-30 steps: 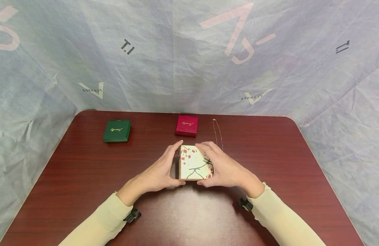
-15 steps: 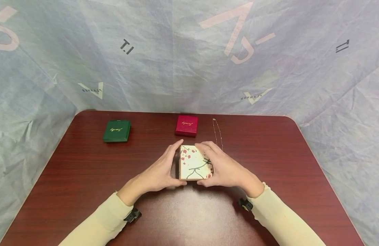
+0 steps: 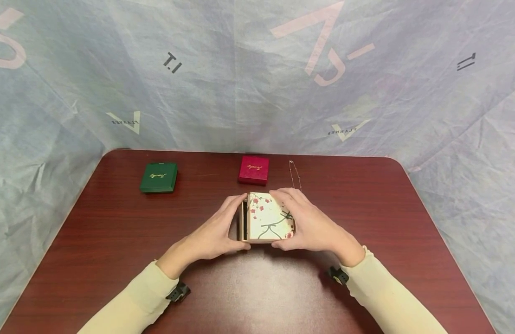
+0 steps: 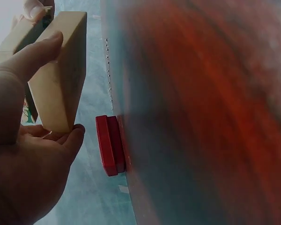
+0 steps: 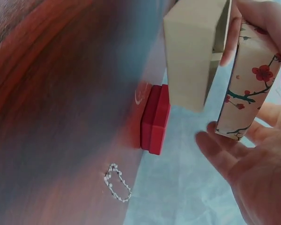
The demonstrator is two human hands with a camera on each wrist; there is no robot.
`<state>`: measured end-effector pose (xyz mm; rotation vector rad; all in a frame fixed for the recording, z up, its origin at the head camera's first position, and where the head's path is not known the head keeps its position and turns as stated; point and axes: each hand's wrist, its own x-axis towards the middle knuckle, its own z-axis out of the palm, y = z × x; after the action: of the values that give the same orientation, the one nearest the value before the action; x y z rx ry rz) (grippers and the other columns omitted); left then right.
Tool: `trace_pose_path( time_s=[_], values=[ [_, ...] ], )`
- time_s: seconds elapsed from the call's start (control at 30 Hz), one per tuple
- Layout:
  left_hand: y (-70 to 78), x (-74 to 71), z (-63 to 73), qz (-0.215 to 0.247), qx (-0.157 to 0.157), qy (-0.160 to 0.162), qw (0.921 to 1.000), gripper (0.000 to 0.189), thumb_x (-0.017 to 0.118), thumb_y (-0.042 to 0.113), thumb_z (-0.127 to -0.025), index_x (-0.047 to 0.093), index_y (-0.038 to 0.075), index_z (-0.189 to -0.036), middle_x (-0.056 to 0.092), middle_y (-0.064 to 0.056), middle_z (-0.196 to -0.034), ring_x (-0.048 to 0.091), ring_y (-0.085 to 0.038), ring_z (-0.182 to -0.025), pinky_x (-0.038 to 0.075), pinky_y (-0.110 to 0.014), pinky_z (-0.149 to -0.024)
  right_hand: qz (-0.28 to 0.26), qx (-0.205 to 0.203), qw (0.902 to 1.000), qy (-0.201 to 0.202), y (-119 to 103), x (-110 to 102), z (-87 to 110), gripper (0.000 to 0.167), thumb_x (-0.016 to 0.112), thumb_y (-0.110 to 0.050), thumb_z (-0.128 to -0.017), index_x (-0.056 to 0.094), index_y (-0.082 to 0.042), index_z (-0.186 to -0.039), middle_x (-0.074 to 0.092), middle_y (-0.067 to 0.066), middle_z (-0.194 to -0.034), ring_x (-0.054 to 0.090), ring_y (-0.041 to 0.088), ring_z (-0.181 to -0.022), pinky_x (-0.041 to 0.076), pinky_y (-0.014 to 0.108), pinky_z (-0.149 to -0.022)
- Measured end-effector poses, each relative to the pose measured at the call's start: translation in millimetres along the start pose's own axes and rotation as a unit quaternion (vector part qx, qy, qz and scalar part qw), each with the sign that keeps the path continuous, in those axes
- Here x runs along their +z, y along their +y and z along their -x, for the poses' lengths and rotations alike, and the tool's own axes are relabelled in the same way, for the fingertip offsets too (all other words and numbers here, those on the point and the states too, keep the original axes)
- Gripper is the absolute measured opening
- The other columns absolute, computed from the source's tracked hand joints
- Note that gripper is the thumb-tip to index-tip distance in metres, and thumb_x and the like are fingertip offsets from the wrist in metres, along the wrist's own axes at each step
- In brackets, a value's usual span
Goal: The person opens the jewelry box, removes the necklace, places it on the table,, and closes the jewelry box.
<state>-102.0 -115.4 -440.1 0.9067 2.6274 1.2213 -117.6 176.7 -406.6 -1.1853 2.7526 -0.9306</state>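
Observation:
A small box with a cream lid [image 3: 267,218], printed with red blossoms and dark branches, is held above the table between both hands. My left hand [image 3: 211,236] grips the plain cream base [image 4: 61,75], thumb on one side and fingers on the opposite one. With my right hand [image 3: 309,227] I hold the lid by its near and far edges. A narrow dark gap runs between lid and base on the left in the head view. The right wrist view shows the two parts apart, with the base's hollow opening facing the lid; most of its inside is hidden.
A red box [image 3: 253,170] with gold lettering lies behind the hands. At the back left sits a green box [image 3: 159,178] with similar lettering. A thin beaded necklace [image 5: 113,167] lies behind my right hand, on the dark red wooden table [image 3: 94,250]. Printed grey cloth surrounds the table.
In the last half second the lid has come away from the base, moving right and slightly away with my right hand. My left hand and the base have barely moved.

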Motion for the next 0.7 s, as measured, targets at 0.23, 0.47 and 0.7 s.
trace_pose_path(
  time_s=[0.23,0.47,0.7],
  values=[
    [-1.7,-2.8,1.8,0.002,0.003,0.005,1.0000,0.114,0.099,0.022,-0.076,0.027,0.002,-0.163,0.036,-0.009,-0.157,0.045,-0.022,-0.142,0.040,-0.045,-0.118,0.027,-0.001,0.9996,0.005,3,-12,4.9,0.114,0.096,-0.052,-0.069,0.041,-0.010,-0.159,0.046,0.001,-0.153,0.038,0.020,-0.140,0.039,0.050,-0.113],
    [-4.4,-5.4,4.4,0.002,0.000,0.009,1.0000,0.112,0.097,0.023,-0.078,0.026,0.007,-0.163,0.035,-0.007,-0.157,0.044,-0.020,-0.141,0.040,-0.044,-0.118,0.024,0.016,0.9996,-0.005,8,-26,16.1,0.112,0.096,-0.044,-0.070,0.039,-0.010,-0.160,0.043,0.004,-0.156,0.036,0.023,-0.142,0.038,0.053,-0.113],
    [-5.3,-6.0,5.7,0.002,-0.003,0.011,0.9999,0.111,0.096,0.023,-0.078,0.026,0.010,-0.163,0.034,-0.005,-0.156,0.043,-0.016,-0.141,0.039,-0.041,-0.118,0.025,0.030,0.9992,-0.004,15,-36,27.6,0.110,0.096,-0.035,-0.067,0.040,-0.013,-0.158,0.043,0.001,-0.155,0.037,0.022,-0.140,0.036,0.051,-0.110]
  ],
)
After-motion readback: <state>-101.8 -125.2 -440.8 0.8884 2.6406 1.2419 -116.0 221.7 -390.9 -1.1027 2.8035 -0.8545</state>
